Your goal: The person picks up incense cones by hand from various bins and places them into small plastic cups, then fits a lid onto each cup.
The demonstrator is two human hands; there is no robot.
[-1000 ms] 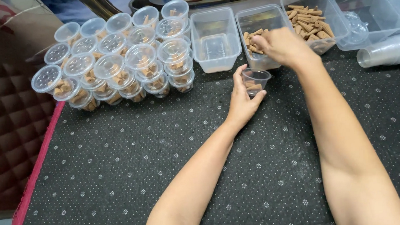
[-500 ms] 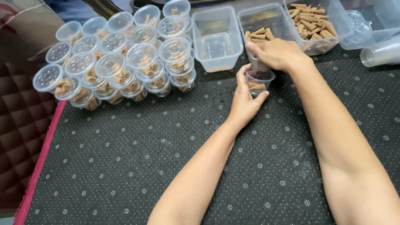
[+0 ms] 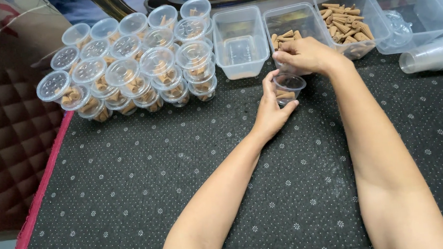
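A small clear plastic cup (image 3: pixel 288 86) stands on the black dotted mat (image 3: pixel 132 200), with a few brown cone-shaped pieces inside. My left hand (image 3: pixel 271 112) wraps around its near side and holds it. My right hand (image 3: pixel 305 55) hovers right above the cup's rim, fingers curled and pinched together; whether they hold pieces is hidden. Just behind it stands a clear rectangular tub (image 3: pixel 294 25) with brown cones at its bottom.
Several lidded cups of cones (image 3: pixel 133 76) are stacked at the left. An empty clear tub (image 3: pixel 240 41) stands beside them. A fuller tub of cones (image 3: pixel 348 22) and more clear tubs (image 3: pixel 415 9) sit at the right, with a lying stack of cups (image 3: pixel 434 55).
My right hand has come back from the tub of cones down to just above the cup. My left hand and the cup have barely moved.
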